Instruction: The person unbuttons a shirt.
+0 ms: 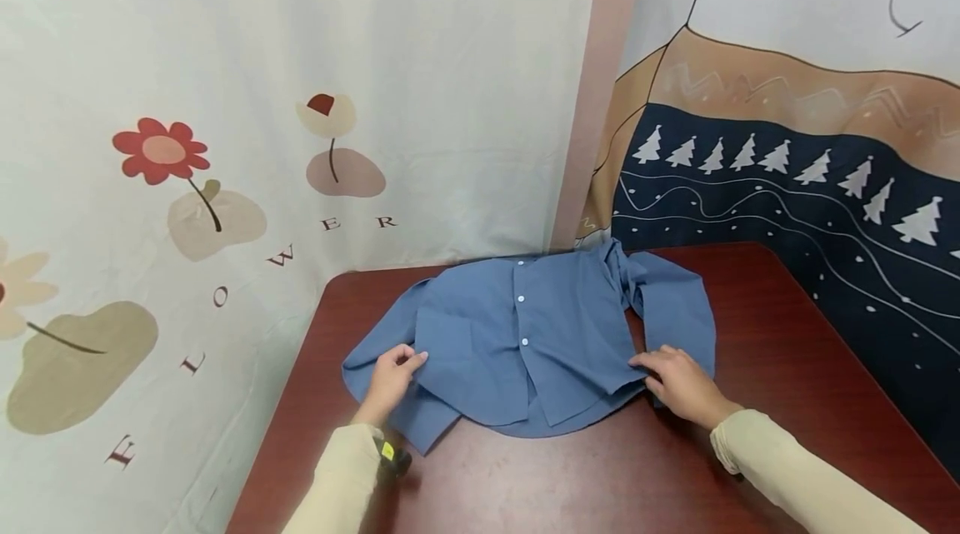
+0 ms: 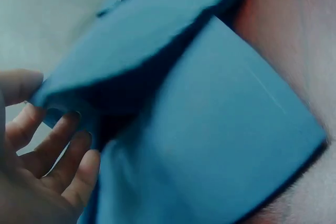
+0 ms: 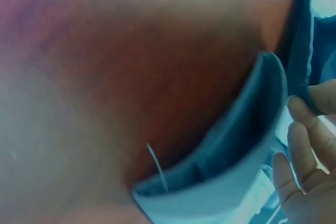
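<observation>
A blue button-up shirt [image 1: 570, 309] is spread on the table, its white buttons facing up and its curved hem towards me. My left hand [image 1: 392, 380] pinches the shirt's edge on the left between thumb and index finger; in the left wrist view the other fingers curl beneath the cloth. Under that edge, the left sleeve's end [image 1: 426, 424] pokes out towards me. On the right, my right hand [image 1: 681, 384] pinches the hem's corner. Beside it the right sleeve [image 1: 682, 309] bends down, and its open cuff [image 3: 210, 198] with a loose thread shows in the right wrist view.
The reddish-brown table [image 1: 517, 484] has rounded far corners. Behind it hangs a pale cloth [image 1: 465, 101] with printed flowers and letters. A dark blue printed cloth [image 1: 750, 192] with white trees hangs along the right side.
</observation>
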Tool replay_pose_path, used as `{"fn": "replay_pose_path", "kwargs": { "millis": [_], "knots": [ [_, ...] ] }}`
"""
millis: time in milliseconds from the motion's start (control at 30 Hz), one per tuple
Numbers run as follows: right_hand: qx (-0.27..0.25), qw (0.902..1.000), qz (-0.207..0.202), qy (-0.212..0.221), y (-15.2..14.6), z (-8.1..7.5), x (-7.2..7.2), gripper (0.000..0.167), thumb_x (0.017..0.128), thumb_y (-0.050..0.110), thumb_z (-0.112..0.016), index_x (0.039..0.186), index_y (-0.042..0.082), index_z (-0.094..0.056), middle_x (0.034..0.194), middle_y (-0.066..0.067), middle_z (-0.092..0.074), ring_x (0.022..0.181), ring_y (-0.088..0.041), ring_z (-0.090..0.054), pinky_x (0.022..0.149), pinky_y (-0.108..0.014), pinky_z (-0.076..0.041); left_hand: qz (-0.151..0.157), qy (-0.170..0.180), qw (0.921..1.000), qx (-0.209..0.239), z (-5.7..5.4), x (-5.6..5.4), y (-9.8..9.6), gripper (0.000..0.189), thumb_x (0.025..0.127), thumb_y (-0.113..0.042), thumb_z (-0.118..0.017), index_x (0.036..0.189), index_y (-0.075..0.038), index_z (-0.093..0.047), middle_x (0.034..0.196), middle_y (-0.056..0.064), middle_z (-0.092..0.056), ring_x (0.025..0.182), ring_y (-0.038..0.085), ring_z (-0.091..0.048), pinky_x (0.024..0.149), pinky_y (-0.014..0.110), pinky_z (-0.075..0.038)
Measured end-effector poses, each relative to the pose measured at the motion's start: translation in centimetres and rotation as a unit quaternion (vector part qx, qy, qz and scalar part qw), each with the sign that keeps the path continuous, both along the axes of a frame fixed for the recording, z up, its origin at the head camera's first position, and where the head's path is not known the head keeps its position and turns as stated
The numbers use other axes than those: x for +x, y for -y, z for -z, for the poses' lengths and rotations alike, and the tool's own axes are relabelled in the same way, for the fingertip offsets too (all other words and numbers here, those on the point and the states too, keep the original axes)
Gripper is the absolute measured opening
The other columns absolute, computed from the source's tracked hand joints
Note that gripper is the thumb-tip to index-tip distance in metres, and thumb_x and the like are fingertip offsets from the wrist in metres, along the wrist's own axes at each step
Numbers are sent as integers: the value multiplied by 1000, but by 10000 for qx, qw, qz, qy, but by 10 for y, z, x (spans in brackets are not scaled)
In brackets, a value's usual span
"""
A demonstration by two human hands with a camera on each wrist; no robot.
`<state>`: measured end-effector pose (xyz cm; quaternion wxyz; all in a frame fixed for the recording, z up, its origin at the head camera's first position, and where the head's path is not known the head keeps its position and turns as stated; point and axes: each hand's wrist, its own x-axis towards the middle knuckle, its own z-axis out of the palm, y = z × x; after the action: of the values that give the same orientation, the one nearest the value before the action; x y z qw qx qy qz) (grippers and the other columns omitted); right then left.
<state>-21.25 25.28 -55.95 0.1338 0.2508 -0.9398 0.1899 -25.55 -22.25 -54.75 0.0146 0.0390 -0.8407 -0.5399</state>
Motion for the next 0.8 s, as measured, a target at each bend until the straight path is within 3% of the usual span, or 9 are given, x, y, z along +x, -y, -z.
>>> {"fn": "replay_pose_path", "kwargs": {
  "millis": [167,267,367,500,600,733,800],
  "knots": [
    [-187,9989,-108,-428,-10,-16,2,26,77,-4,-75,99,10,-75,91,2,-67,80,-15,-55,71,-38,-48,76,151,9983,560,-25,12,6,35,93,-20,-65,69,-9,-41,59,3,-36,59,20,-36,64,34,-35],
    [-148,9984,-166,-524,-15,-21,7,25,77,-4,-73,97,12,-75,89,5,-66,80,-12,-54,70,-37,-49,259,315,9962,767,-31,19,9,38,93,-16,-64,65,-10,-38,57,3,-34,58,22,-37,66,37,-40],
    [62,9982,-249,-534,-19,-19,12,26,76,-3,-74,97,13,-75,89,6,-65,81,-12,-54,71,-36,-50,486,521,9948,726,-26,25,12,39,92,-11,-63,63,-10,-37,55,2,-34,57,22,-41,67,38,-48],
    [430,9981,-332,-279,-20,-9,17,26,77,0,-74,98,15,-74,90,7,-63,84,-13,-55,75,-37,-50,514,887,9939,399,-7,29,13,32,91,-11,-64,67,-7,-43,57,4,-42,58,21,-54,64,40,-54],
    [378,9991,-174,29,-18,-3,19,23,79,3,-72,99,16,-73,91,8,-62,84,-13,-53,76,-40,-48,204,1146,9922,439,6,29,13,24,94,-20,-63,85,0,-52,71,11,-52,65,23,-61,63,40,-55],
    [-13,9984,540,194,-12,-1,16,20,86,13,-72,106,10,-70,95,0,-65,83,-18,-53,75,-44,-45,-322,1228,9894,708,12,24,12,42,97,-30,-60,115,7,-52,93,17,-58,67,20,-59,60,37,-53],
    [-26,9963,817,261,-7,1,13,29,86,20,-74,112,6,-68,99,-6,-67,84,-22,-54,76,-46,-45,-368,1250,9896,611,13,20,12,48,96,-31,-61,123,8,-52,90,15,-58,65,18,-54,57,35,-50]
  ]
}}
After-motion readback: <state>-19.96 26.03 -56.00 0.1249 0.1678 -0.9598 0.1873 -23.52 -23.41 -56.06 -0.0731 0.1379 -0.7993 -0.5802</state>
